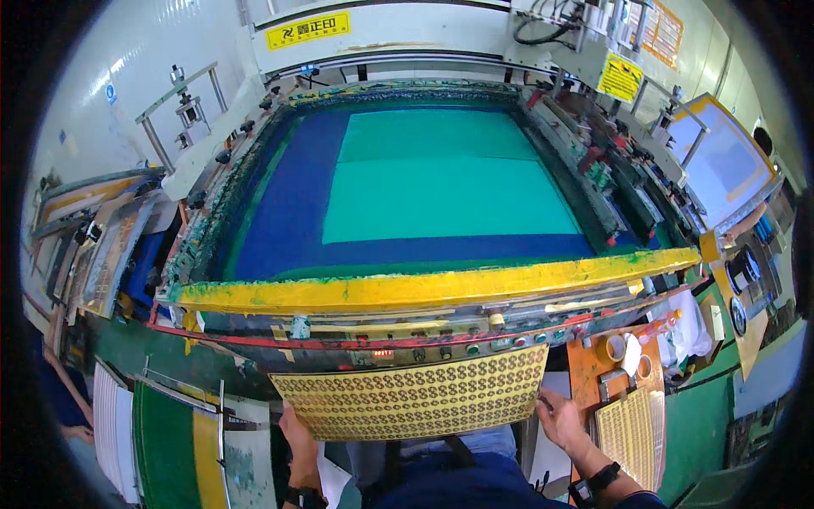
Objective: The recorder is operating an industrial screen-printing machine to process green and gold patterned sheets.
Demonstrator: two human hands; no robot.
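Note:
I hold a thin yellow panel (pixel 411 394) printed with rows of small dark looped shapes. It is tilted in front of my body, below the front edge of a screen printing machine. My left hand (pixel 297 431) grips its left edge near the lower corner. At the opposite edge, my right hand (pixel 561 420) pinches the panel between thumb and fingers. Behind it lies the machine's screen frame (pixel 441 288), with a yellow-taped front bar. The screen mesh (pixel 449 199) is teal inside a dark blue border.
Similar patterned panels (pixel 632 428) lie stacked on an orange table (pixel 585 369) at my right, near a tape roll (pixel 612 348). A green board and white sheets (pixel 114 424) stand at lower left. Other people's arms show at both sides. A red rail (pixel 407 341) crosses the machine's front.

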